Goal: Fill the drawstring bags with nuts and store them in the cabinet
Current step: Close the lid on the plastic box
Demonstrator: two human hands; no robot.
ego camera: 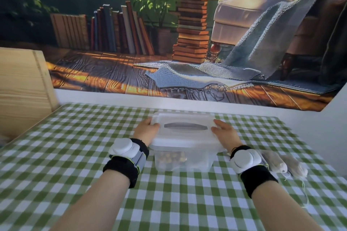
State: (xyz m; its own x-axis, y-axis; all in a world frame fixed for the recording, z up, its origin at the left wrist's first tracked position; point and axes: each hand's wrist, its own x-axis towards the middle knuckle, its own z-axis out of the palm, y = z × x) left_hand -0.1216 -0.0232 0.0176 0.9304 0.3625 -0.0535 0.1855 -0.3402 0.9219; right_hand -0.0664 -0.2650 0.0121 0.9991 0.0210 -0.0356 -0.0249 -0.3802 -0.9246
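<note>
Counted: one clear plastic box [185,163] at centre of frame on green-checked tablecloth [169,204]; one white lid [184,139] on top, with one grey handle [185,126]. Two hands: left hand [147,128] gripping lid's left end, thumb on top, fingers curled over far corner; right hand [225,131] gripping lid's right end, thumb on top, fingertips hard to make out. Two wristbands, one per forearm, each with a white puck. Nuts [171,156] seen through box wall, lower left inside; blurred, not countable. Two drawstring bags [295,166] side by side at right of frame, just beyond right wrist, nearer one partly hidden by it. One pale wooden cabinet [22,88], cut off at left edge.
</note>
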